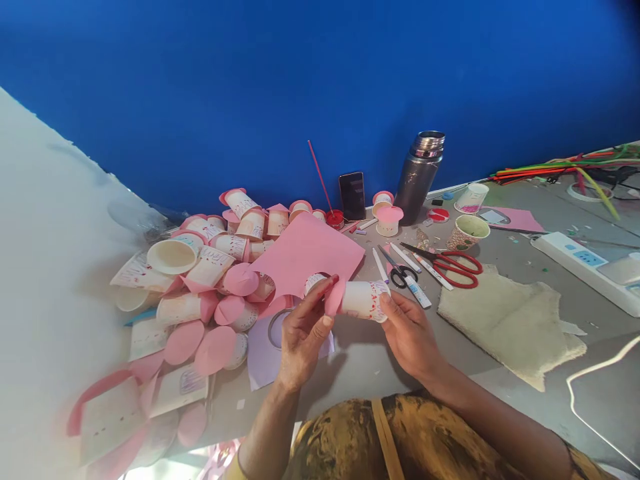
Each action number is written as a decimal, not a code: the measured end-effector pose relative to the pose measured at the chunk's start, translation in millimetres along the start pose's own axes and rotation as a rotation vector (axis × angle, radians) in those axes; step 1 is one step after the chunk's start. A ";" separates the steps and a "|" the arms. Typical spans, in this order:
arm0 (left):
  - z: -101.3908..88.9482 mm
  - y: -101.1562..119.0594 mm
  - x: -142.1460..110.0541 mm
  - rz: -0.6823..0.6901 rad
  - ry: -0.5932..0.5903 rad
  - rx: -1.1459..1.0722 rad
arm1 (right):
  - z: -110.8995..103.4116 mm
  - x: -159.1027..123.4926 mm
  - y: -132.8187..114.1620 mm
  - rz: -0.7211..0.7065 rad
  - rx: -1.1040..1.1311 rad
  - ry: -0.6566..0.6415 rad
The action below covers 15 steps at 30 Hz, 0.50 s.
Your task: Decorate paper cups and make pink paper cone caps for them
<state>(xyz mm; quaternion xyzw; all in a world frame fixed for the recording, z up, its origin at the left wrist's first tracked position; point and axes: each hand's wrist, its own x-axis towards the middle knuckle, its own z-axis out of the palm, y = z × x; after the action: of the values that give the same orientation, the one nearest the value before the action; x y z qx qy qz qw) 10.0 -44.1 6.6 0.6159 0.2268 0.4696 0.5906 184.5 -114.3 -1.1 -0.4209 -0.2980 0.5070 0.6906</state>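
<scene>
In front of me a white paper cup (357,300) with red and purple marks lies sideways between my hands. My right hand (413,333) grips it near its rim, thumb on top. A pink paper piece (335,299) covers the cup's other end, and my left hand (305,340) pinches it between thumb and fingers. Some of my left fingertips look stained red. Just behind them lies a large pink paper sheet (313,250) with cut-out edges. Beneath my left hand are a lilac paper sheet (260,363) and a tape roll (275,330).
Many decorated paper cups (183,310) with pink discs are heaped at left. Black scissors (400,272), red-handled scissors (453,263) and markers (380,265) lie beyond my right hand. A steel flask (420,180), a phone (352,195), cloth (510,313) and a power strip (585,267) are around.
</scene>
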 end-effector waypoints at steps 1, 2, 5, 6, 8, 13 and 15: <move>-2.0 1.4 0.7 -0.003 -0.014 0.026 | -0.1 1.8 0.8 0.038 0.074 0.012; -4.1 3.4 1.7 -0.001 -0.039 0.059 | 0.0 3.5 1.0 0.072 0.135 0.021; -9.4 12.3 5.4 0.025 -0.159 0.164 | 1.3 6.6 -0.3 0.128 0.235 0.037; -10.4 15.6 6.4 0.034 -0.195 0.189 | 1.7 7.0 -1.0 0.134 0.248 0.045; -11.2 21.2 7.5 0.038 -0.230 0.235 | 2.3 7.3 -2.1 0.135 0.258 0.062; -10.2 27.8 7.6 0.046 -0.254 0.389 | 3.3 6.6 -3.2 0.129 0.260 0.058; -10.3 27.5 8.5 0.053 -0.253 0.424 | 3.0 6.3 -2.8 0.130 0.263 0.051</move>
<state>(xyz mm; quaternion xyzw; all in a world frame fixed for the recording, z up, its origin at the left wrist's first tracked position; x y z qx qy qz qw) -2.4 -37.2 33.7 0.7855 0.2281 0.3463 0.4594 185.2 -107.9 2.6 -0.3580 -0.1837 0.5743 0.7129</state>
